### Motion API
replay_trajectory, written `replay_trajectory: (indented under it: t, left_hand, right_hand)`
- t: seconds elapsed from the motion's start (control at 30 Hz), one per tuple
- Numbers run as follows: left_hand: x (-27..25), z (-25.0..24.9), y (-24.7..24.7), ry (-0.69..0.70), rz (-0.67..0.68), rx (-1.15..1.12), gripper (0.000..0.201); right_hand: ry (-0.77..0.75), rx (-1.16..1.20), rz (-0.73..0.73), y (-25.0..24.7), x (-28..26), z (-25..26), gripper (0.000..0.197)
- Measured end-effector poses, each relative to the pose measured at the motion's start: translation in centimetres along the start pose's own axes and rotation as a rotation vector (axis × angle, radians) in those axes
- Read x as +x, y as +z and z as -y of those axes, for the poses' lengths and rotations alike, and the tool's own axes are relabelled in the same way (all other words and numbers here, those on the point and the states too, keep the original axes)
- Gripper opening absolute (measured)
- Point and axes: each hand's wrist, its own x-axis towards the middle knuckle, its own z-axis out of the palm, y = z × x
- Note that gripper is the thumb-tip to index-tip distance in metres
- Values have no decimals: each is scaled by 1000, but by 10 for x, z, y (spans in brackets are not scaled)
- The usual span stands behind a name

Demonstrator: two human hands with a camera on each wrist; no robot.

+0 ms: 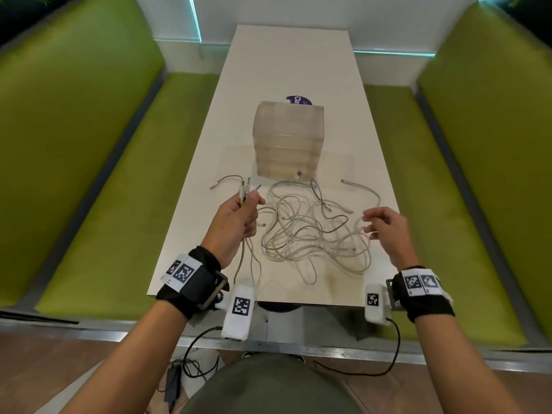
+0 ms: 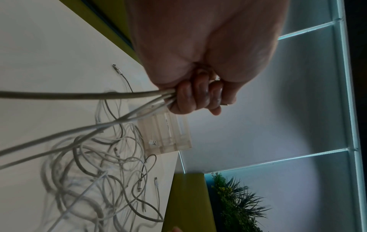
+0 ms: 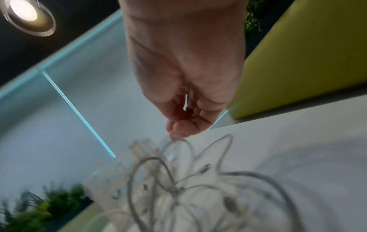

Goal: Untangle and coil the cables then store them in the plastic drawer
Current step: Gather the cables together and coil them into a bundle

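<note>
While the head view looked down the white bench [image 1: 298,70], the left hand [image 1: 236,222] was fisted around a bunch of cable ends [image 1: 245,188], plugs sticking up past the thumb, cords trailing down toward the near bench edge. Right hand [image 1: 388,231] hovered over the right side of the tangle, fingers loosely curled and apart, gripping nothing as far as this view showed. Tangled cables [image 1: 313,234] lay in a loose heap on the bench between the two hands. Plastic drawer unit [image 1: 288,138] stood just behind the heap, drawers closed; one plug [image 1: 298,174] lay against its base. Green seats [image 1: 89,174] ran along both sides.

Left wrist view: left hand [image 2: 198,97] had its fingers [image 2: 200,95] curled tight around several cords [image 2: 99,95] that ran out to the frame's left. Heap [image 2: 99,172] lay on the bench [image 2: 49,55] below, drawer unit [image 2: 168,133] beside it.

Right wrist view was blurred. Right hand [image 3: 184,102] had fingers bent, fingertips [image 3: 182,127] just above a cable loop [image 3: 184,141]; couldn't tell if they touched it. Heap [image 3: 198,188] and drawer unit [image 3: 119,172] sat below on the bench [image 3: 298,133].
</note>
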Motion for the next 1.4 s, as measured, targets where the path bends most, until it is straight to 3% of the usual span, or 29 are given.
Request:
replay_trajectory:
  t: [0.07,0.17,0.27,0.37,0.43,0.57,0.67,0.77,0.87,1.0,1.1,1.27,1.4]
  left_hand:
    - [0,0,2,-5,-4,20,25]
    - [0,1,4,-9,-9,39,25]
    - [0,1,3,-5,-12,41,25]
    - [-1,1,2,0,-15,41,24]
    - [-1,1,1,3,-14,52,20]
    - [-1,0,-2,3,-1,47,17]
    - [-2,-3,1,11,-12,21,16]
    - [-1,-4,5,26,-4,-23,22]
    - [1,-4,10,20,-7,-59,25]
    - [2,-7,23,26,34,-148,27]
    - [1,-7,32,-5,61,-191,28]
    - [-2,-8,30,-27,47,-245,35]
    - [-2,-6,24,-41,44,-238,34]
  right_hand:
    - [81,-114,-5,0,14,-18,25]
    - [155,-393,109,16,17,-36,6]
    - [96,-613,116,32,12,-41,23]
    - [72,-677,100,36,15,-39,25]
    - [39,-666,37,31,19,-32,22]
    - [-138,-424,-164,10,31,6,18]
    - [-277,-318,-212,-8,32,45,11]
    - [-459,-169,-125,-11,13,87,23]
    - [-664,-155,60,3,-16,118,28]
    - [-851,-203,322,44,-47,137,19]
    - [-937,-248,377,76,-56,136,15]
    - [-879,-215,381,100,-58,130,25]
    - [-775,-159,432,100,-57,129,20]
